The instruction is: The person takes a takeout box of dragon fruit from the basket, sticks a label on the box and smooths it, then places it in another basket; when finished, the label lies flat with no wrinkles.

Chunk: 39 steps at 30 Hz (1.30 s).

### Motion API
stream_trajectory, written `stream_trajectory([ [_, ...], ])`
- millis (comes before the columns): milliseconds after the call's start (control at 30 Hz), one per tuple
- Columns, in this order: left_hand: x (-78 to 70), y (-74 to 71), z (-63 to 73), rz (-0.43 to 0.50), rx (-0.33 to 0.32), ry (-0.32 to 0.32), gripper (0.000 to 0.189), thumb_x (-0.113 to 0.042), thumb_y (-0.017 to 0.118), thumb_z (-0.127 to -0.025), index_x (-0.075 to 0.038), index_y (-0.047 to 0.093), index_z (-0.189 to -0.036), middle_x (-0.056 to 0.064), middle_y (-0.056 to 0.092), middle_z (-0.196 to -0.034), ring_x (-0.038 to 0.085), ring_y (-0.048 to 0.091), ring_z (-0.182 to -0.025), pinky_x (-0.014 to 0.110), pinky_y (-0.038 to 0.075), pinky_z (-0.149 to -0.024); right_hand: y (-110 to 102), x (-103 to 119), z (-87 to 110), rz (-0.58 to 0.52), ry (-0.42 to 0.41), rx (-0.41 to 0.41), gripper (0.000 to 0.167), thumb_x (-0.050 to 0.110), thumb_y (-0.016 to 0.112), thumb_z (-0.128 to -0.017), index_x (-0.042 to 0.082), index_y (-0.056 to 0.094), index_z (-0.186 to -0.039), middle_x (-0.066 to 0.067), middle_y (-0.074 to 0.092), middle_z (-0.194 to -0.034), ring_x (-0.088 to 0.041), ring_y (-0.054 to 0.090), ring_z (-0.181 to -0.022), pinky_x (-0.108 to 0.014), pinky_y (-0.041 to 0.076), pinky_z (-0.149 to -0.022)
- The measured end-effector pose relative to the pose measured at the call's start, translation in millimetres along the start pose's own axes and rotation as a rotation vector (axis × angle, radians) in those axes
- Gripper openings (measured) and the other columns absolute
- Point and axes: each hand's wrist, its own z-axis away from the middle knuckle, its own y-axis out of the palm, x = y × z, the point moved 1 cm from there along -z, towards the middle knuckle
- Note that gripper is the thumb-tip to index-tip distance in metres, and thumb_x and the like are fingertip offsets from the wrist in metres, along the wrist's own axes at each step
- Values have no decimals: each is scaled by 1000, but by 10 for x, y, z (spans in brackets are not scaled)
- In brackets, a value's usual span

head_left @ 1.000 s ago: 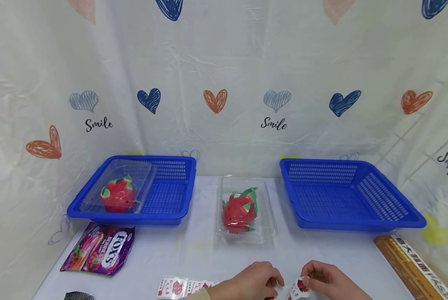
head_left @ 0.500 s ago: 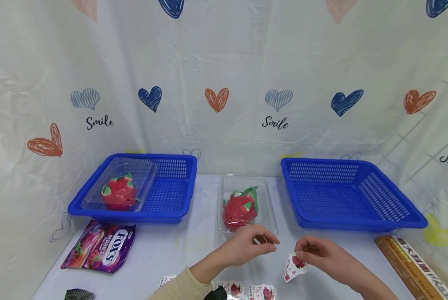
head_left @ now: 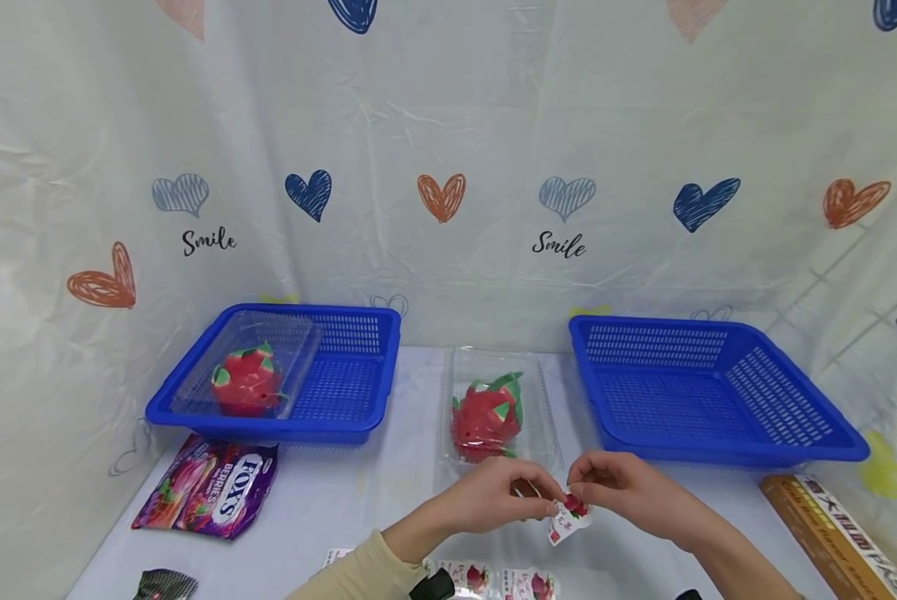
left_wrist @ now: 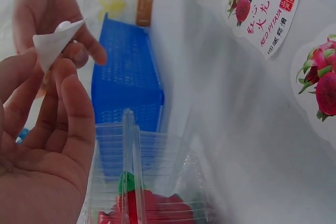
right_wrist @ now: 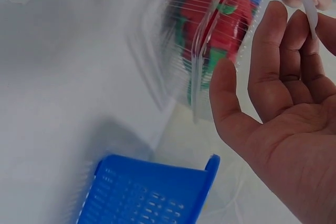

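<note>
A white dragon fruit sticker is held up off the table between both hands, one corner hanging down. The right hand pinches its upper right edge between thumb and fingers; in the right wrist view the sticker shows edge-on. At its left edge, the left hand pinches with thumb and forefinger; its left wrist view shows the sticker's blank white back. Just behind the hands lies a clear lidded plastic box with a red and green dragon fruit inside. More stickers lie at the front edge.
A blue basket at the back left holds another clear box with a dragon fruit. Another blue basket stands back right. A purple candy bag lies left, a dark patterned object front left, a brown pasta box right.
The right hand lifted the sticker from the front of the table and brought it left. The left hand rose from the sticker row and now meets the sticker's left edge.
</note>
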Motion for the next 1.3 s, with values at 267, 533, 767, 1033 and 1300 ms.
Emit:
stream_trajectory([
  [267, -10, -13, -1, 25, -107, -65, 17, -20, 65, -95, -8, 74, -102, -5, 69, -79, 5, 63, -67, 28, 55, -63, -8, -3, -83, -16, 45, -26, 34, 24, 57, -100, 0, 58, -123, -9, 67, -104, -22, 63, -95, -36, 51, -82],
  [533, -54, -152, -25, 29, -312, -62, 15, -20, 69, -92, -10, 75, -100, -7, 69, -86, 4, 63, -69, 23, 54, -64, -27, 46, -109, 30, 22, -357, 45, 30, 62, -97, 9, 53, -136, -9, 62, -119, -19, 65, -100, -33, 51, -86],
  [767, -82, -273, -70, 44, -527, -87, 13, -24, 71, -91, -17, 75, -101, -8, 69, -90, 7, 61, -73, 24, 52, -63, 92, 144, -130, 45, -124, -575, 24, 22, 61, -98, 8, 62, -118, -8, 65, -110, -12, 66, -90, -25, 54, -78],
  [1033, -95, -305, -53, 46, -533, -85, 16, -25, 69, -92, -17, 75, -105, -8, 69, -93, 10, 63, -75, 25, 54, -62, 215, 142, -208, 151, -242, -600, 20, 13, 63, -96, 17, 68, -115, 1, 67, -109, -9, 65, -83, -25, 52, -67],
  [1300, -138, -335, -47, 28, -528, -89, 18, -24, 68, -93, -16, 75, -107, -8, 68, -93, 25, 63, -76, 24, 51, -58, 208, 99, -290, 98, -144, -616, 23, 26, 62, -97, 16, 69, -117, -1, 68, -113, -11, 65, -85, -25, 53, -73],
])
